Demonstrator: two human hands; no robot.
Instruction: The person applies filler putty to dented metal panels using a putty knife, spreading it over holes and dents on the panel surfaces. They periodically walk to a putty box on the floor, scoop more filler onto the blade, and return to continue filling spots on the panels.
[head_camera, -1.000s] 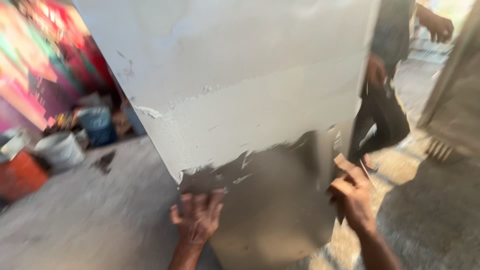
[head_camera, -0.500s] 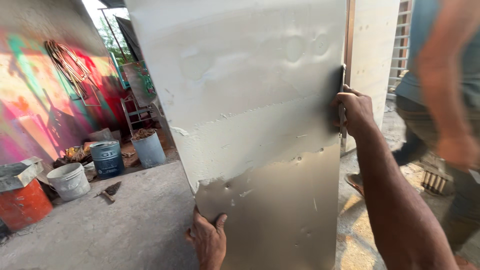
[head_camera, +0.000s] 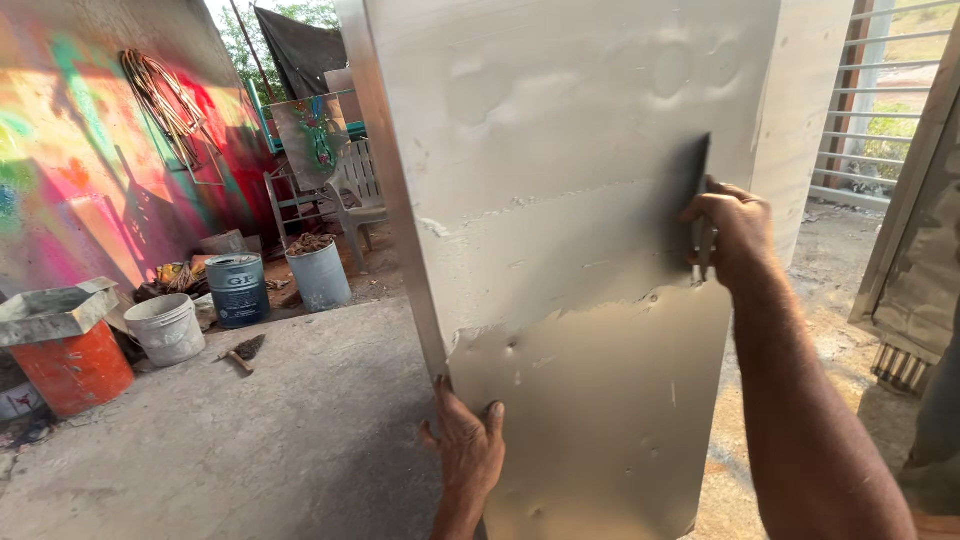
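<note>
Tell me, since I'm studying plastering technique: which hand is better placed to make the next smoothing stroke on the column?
Probably the right hand: it grips the trowel flat against the wet plaster. The left hand is empty, pressed on the column's lower edge.

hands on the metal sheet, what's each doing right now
Left hand: open, fingers spread flat against the metal sheet.
Right hand: closed on a plastering trowel.
</note>
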